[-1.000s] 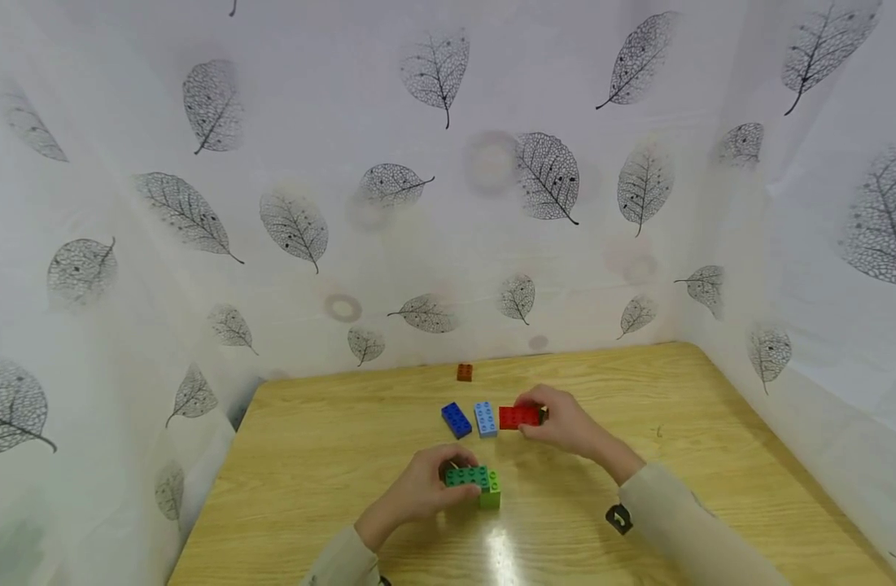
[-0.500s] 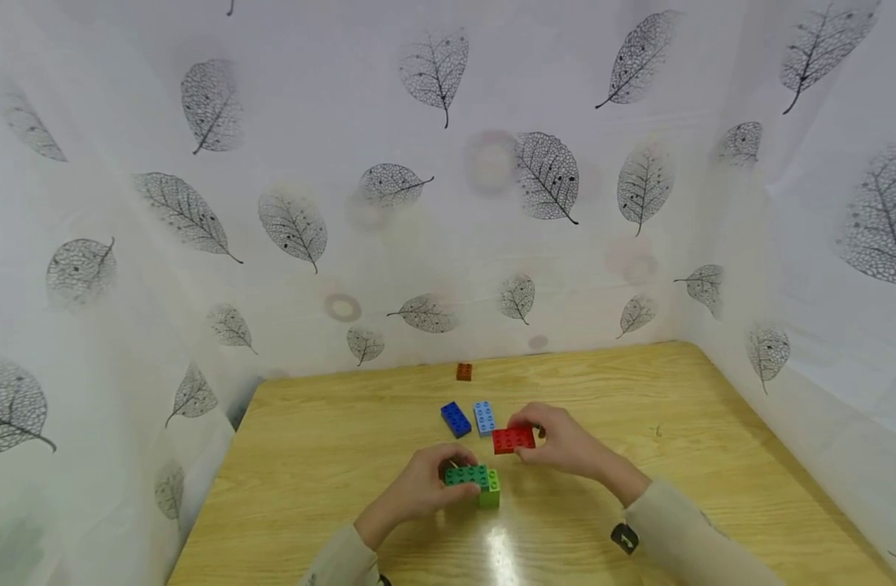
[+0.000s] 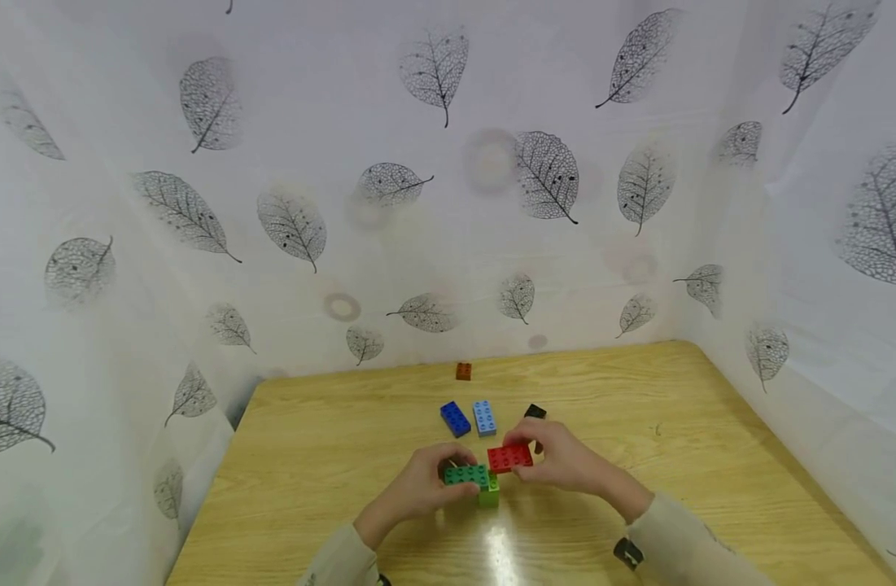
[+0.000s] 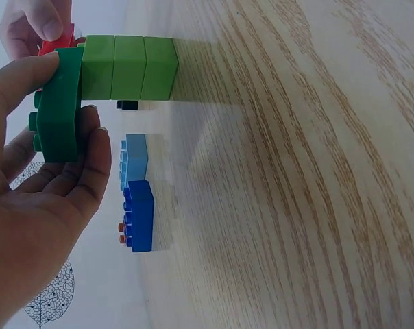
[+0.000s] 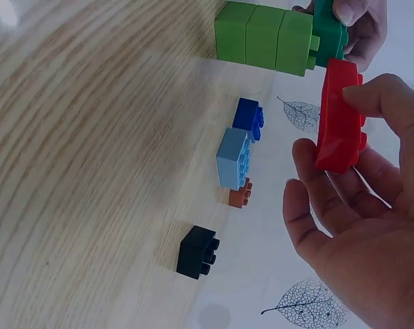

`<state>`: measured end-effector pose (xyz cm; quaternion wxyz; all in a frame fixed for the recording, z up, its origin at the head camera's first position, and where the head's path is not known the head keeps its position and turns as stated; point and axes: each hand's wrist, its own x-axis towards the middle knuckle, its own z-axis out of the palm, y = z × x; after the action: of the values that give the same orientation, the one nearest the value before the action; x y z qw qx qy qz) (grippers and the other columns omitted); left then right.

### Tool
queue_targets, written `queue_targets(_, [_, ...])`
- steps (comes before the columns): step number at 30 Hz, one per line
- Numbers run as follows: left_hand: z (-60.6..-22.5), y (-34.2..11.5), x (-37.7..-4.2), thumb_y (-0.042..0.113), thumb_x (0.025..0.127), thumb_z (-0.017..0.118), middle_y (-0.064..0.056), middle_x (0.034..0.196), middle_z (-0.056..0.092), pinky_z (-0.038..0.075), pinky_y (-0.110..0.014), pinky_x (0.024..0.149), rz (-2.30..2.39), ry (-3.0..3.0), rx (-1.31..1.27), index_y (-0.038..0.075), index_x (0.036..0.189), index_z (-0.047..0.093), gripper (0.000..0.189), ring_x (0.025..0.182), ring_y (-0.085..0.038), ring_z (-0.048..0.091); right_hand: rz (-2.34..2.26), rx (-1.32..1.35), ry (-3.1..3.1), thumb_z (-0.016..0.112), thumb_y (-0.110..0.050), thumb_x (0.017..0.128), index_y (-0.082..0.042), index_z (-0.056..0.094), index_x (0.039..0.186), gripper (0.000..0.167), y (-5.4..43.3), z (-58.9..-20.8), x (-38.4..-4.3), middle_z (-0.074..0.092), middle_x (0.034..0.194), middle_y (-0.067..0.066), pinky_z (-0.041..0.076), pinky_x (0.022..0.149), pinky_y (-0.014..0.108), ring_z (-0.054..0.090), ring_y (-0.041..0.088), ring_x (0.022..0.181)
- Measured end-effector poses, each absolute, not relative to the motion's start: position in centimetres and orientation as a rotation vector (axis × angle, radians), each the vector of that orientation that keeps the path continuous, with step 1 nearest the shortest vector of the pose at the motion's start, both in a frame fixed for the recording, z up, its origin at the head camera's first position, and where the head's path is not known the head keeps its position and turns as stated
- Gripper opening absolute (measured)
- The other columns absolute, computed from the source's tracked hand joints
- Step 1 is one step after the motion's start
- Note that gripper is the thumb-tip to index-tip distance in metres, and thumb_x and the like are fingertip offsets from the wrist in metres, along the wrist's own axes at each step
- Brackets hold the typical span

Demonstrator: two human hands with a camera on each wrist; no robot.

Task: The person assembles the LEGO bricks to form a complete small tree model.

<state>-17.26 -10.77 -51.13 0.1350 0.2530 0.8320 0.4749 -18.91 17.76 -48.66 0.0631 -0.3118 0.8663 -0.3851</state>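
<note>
A dark green brick [image 3: 465, 475] sits on top of a column of three light green bricks [image 4: 128, 67], sticking out to the left of it. My left hand [image 3: 417, 490] holds the dark green brick between thumb and fingers. In my right hand [image 3: 568, 462] a red brick [image 5: 337, 116] is pinched by thumb and fingers, its studs facing up. The red brick's left end overlaps the top of the light green column in the head view, right beside the dark green brick's end. Studs show on the column's uncovered top in the right wrist view.
Beyond the hands on the wooden table [image 3: 330, 456] lie a dark blue brick [image 3: 456, 418], a light blue brick [image 3: 484, 417] and a black brick [image 5: 197, 252]. A small orange-brown brick [image 3: 464, 371] lies near the back edge. Leaf-printed white cloth [image 3: 448, 244] encloses the back and sides.
My right hand has brought the red brick nearer and slightly left, from beside the light blue brick to the light green column. The black brick has come into view. My left hand has stayed put.
</note>
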Motion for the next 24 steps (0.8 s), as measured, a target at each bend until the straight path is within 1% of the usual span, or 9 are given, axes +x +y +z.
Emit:
queue_targets(2, [-51.16,-10.79,-17.26,0.033,0.095,0.08,0.006,0.112,0.072,0.052,-0.024,0.084,1.379,2.406,0.729,0.022,0.12,0.071,0.028,0.1,-0.01,0.065,-1.166,-0.943,2.608,0.08,-0.014,0.088,-0.022,0.072,0.116,0.031,17.66,-48.71,-18.8,0.068,0.105,-0.012,0.056,0.081,0.038,0.058,0.005,0.092])
queue_targets(13, [-51.3,-10.84,-17.21,0.034,0.094,0.081,0.005,0.112,0.073,0.053,-0.023,0.082,1.391,2.412,0.746,0.022,0.12,0.071,0.03,0.099,-0.012,0.066,-1.152,-0.961,2.577,0.081,-0.015,0.088,-0.024,0.072,0.115,0.031,17.45,-49.12,-18.31,0.067,0.106,-0.012,0.056,0.082,0.036,0.057,0.004,0.091])
queue_targets(18, [-51.33,-10.81,-17.27,0.033,0.094,0.081,0.004,0.112,0.073,0.053,-0.023,0.081,1.392,2.414,0.75,0.02,0.12,0.071,0.03,0.098,-0.013,0.066,-1.153,-0.966,2.571,0.081,-0.014,0.087,-0.022,0.073,0.114,0.03,17.43,-49.2,-18.18,0.067,0.105,-0.012,0.054,0.08,0.034,0.056,0.004,0.09])
queue_targets(21, [-51.32,-10.81,-17.27,0.033,0.094,0.081,0.004,0.111,0.073,0.053,-0.023,0.08,1.392,2.411,0.747,0.021,0.119,0.071,0.03,0.096,-0.014,0.066,-1.141,-0.969,2.571,0.081,-0.015,0.086,-0.022,0.073,0.114,0.03,17.46,-49.22,-18.13,0.067,0.106,-0.012,0.054,0.078,0.032,0.056,0.004,0.09])
queue_targets(24, [-51.32,-10.78,-17.25,0.033,0.094,0.081,0.003,0.111,0.073,0.053,-0.023,0.079,1.396,2.404,0.741,0.022,0.119,0.071,0.028,0.095,-0.016,0.066,-1.132,-0.963,2.563,0.081,-0.015,0.086,-0.022,0.073,0.115,0.031,17.48,-49.23,-18.02,0.067,0.106,-0.011,0.054,0.077,0.034,0.055,0.004,0.09])
